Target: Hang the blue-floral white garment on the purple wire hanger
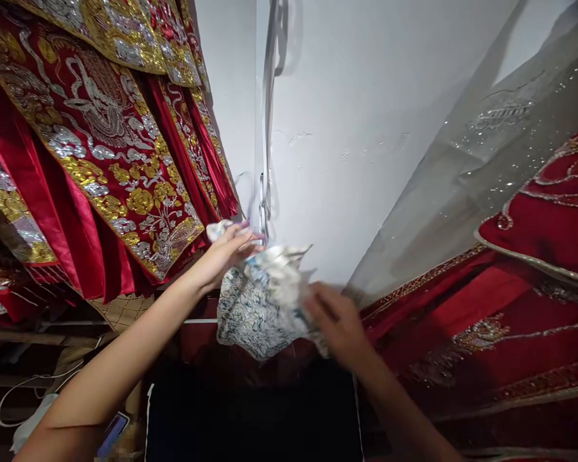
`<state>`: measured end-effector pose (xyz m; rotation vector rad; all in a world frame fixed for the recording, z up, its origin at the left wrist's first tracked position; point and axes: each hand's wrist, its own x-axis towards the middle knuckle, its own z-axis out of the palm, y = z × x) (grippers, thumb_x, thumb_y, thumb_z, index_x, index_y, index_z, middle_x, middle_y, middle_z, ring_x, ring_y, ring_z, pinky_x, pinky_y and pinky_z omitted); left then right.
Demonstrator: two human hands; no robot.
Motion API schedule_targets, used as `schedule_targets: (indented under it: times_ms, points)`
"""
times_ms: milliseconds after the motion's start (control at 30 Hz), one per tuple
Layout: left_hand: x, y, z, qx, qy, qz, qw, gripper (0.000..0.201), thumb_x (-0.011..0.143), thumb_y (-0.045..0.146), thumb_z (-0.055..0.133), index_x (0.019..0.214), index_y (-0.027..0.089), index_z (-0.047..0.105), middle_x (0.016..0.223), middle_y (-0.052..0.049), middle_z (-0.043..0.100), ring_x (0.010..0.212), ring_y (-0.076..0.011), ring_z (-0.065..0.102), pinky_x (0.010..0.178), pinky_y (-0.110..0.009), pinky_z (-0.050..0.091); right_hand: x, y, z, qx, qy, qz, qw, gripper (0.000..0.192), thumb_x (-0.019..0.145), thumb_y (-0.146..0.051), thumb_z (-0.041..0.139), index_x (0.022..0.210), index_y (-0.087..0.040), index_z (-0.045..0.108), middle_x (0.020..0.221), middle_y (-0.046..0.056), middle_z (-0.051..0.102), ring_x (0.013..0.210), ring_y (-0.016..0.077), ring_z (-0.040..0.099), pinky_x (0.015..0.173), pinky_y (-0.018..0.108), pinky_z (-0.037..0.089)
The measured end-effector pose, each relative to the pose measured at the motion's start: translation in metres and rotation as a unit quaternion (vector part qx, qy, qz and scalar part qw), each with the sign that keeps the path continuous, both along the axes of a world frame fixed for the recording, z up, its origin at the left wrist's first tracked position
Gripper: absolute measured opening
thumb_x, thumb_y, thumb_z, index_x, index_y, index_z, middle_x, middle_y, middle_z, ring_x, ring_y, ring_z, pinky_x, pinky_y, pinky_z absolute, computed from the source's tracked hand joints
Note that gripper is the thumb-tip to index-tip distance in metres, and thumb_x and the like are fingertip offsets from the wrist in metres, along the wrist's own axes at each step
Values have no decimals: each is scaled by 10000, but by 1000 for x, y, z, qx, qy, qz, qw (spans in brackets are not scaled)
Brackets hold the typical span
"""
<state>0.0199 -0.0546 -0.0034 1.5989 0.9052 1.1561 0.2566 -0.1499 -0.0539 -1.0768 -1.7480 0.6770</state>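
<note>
A crumpled patterned cloth (260,314), off-white with dark and blue-green marks, hangs between my hands in front of the white wall. At its upper left, my left hand (231,250) grips it, with a bunched bit of the fabric showing beyond the fingers. My right hand (334,321) is closed on the cloth's right side and is smeared by motion. The raised middle of the cloth, between the hands, is also blurred. Whether it is a garment or a plain piece of fabric I cannot tell.
Red robes (115,147) with gold and silver embroidery hang on the left. A beaded red garment (549,205) and a sheer sparkling fabric (481,141) hang on the right. A pale strap (268,115) runs down the white wall (356,96). A phone-like object (113,433) lies low left.
</note>
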Motion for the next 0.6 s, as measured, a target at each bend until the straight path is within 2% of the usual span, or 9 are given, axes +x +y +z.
schedule_targets:
  times_ms: [100,133,200,267,333,400,467,533,600]
  points:
    - [-4,-28,-23,-175,-17,-76,982,437,907,462,552,1239,179,521,991,-108,693,662,-150,625,602,-292,501,-22,-11,-14,-6,-147,188,971,165,945,-365,526,974,-270,657,858,28,683,752,195,619,700,312,463]
    - [-10,-37,-28,-211,25,-110,971,441,881,468,590,1208,176,545,906,-82,691,560,-120,567,525,-260,449,-23,-6,-18,-4,-158,204,966,177,949,-360,521,1015,-273,660,918,35,696,810,203,637,752,323,473]
    - [-26,-52,-32,-227,147,-159,949,414,867,509,592,1107,172,608,727,-15,640,448,-86,448,446,-236,360,-17,16,-24,6,-144,138,980,228,956,-366,509,1109,-272,649,1064,61,693,957,229,641,854,359,474]
    - [-42,-61,-26,-154,261,-135,943,398,903,541,520,958,172,659,656,7,597,485,-103,467,477,-241,376,-5,46,-30,23,-116,21,993,334,938,-390,536,1243,-267,598,1260,95,622,1145,265,579,952,403,449]
    - [-55,-60,-13,-29,330,-63,941,415,939,519,464,834,176,672,701,-5,624,624,-138,556,587,-248,431,7,71,-36,22,-100,-11,995,411,910,-427,576,1287,-263,581,1371,102,546,1261,283,502,1006,413,424]
    - [-62,-49,1,76,356,9,931,399,951,481,458,798,178,667,749,-7,652,712,-158,592,654,-251,439,13,88,-39,-42,-81,54,994,333,919,-481,549,1101,-234,676,1216,93,635,1143,270,580,924,376,476]
    - [-65,-31,13,141,349,77,923,366,941,466,481,815,174,661,727,-5,647,694,-160,592,648,-255,434,16,96,-37,-128,-27,123,984,400,934,-540,500,820,-203,685,882,56,689,834,217,650,724,314,513]
    - [-65,-11,21,195,304,148,921,320,925,452,520,889,169,665,730,-11,647,684,-164,598,653,-265,449,15,100,-28,-174,64,138,973,454,905,-579,539,697,-189,640,698,23,655,639,175,615,578,270,477]
    - [-64,3,25,267,247,214,907,281,911,414,561,1024,176,658,860,-38,680,787,-184,628,745,-298,484,14,107,-11,-173,168,113,964,420,846,-577,637,705,-182,654,670,17,666,593,165,613,552,258,472]
